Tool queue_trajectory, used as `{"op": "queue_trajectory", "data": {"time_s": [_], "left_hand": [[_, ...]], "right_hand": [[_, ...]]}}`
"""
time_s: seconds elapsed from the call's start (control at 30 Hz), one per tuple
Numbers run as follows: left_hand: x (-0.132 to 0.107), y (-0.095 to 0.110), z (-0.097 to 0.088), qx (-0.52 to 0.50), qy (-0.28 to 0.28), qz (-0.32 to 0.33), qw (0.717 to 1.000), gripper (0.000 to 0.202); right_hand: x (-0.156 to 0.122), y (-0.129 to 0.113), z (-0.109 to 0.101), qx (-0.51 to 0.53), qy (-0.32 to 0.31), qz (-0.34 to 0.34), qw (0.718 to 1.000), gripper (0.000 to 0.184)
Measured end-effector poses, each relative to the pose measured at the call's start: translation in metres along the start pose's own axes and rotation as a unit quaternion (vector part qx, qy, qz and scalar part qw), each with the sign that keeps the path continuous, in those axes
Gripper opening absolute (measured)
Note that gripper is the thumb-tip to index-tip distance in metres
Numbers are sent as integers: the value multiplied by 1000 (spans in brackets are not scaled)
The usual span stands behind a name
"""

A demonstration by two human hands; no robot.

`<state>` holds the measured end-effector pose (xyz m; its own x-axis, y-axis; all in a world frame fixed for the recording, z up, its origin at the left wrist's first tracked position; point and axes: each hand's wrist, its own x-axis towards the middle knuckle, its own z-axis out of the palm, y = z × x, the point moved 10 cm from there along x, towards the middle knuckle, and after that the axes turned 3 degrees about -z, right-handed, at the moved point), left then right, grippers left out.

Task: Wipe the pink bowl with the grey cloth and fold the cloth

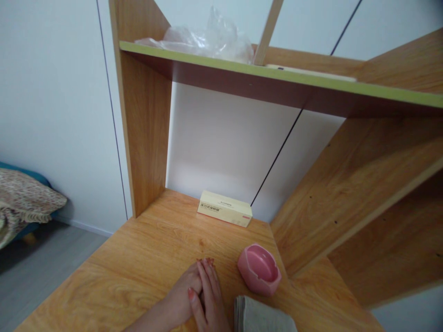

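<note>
My left hand (pixel 184 291) rests on the wooden desk, with its fingers mostly hidden under my right hand. My right hand (pixel 212 295) lies across it, fingers stretched out and red nails showing, with no object visible in it. Just right of my hands sits a pink faceted ashtray (pixel 258 272) with a notched rim. A folded grey cloth (pixel 265 316) lies in front of the ashtray, cut off by the bottom edge of the view. Against the back wall stands a long, pale yellow cling film box (pixel 224 210) with dark printed characters.
Above the desk (pixel 148 249) runs a green-edged shelf (pixel 214 62) carrying a crumpled clear plastic bag (pixel 211 39). Wooden side panels (pixel 147 133) rise left and right. At far left, a patterned blanket (pixel 27 198) covers a blue seat above a grey floor.
</note>
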<state>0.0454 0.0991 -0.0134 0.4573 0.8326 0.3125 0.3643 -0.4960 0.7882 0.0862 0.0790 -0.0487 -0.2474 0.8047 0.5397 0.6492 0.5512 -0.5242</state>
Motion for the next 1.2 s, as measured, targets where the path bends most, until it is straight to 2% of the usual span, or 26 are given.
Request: {"op": "queue_trajectory", "data": {"time_s": [0.2, 0.27, 0.33, 0.43, 0.47, 0.53, 0.6, 0.7, 0.8, 0.9, 1.0, 1.1, 1.2], "left_hand": [[1, -10, 4, 15, -4, -27, 1000, 29], [2, -12, 7, 38, -16, -30, 999, 32], [2, -13, 6, 57, -5, -35, 998, 37], [1, -13, -2, 54, 41, -41, 997, 38], [0, -10, -4, 49, 52, -36, 997, 39], [-1, -4, -4, 47, 58, -23, 997, 40], [-3, 0, 0, 60, 44, -24, 997, 38], [-6, 2, 14, 88, -16, -32, 996, 29], [-10, 3, 27, 111, -76, -34, 990, 22], [-11, 4, 36, 130, -131, -37, 982, 17], [-12, 7, 46, 134, -186, -22, 973, 14], [-14, 9, 53, 147, -207, 11, 967, 10], [-16, 9, 58, 171, -207, 36, 963, 13]], "right_hand": [[5, -3, -8, -39, -33, -42, 998, 50], [13, -2, -26, -70, -24, -47, 996, 45], [23, 4, -60, -112, 27, -22, 993, 37], [36, 26, -122, -182, 106, 65, 975, 38], [39, 39, -139, -204, 106, 108, 967, 40], [38, 73, -165, -255, 78, 206, 942, 44], [34, 109, -175, -271, 21, 277, 922, 45], [27, 150, -163, -199, -56, 302, 931, 39], [22, 173, -149, -113, -71, 308, 942, 33], [10, 188, -138, -66, -91, 382, 917, 38], [12, 179, -124, -21, -121, 408, 905, 40], [38, 149, -110, 9, -120, 361, 925, 40], [63, 113, -75, 89, -143, 332, 928, 40]]}}
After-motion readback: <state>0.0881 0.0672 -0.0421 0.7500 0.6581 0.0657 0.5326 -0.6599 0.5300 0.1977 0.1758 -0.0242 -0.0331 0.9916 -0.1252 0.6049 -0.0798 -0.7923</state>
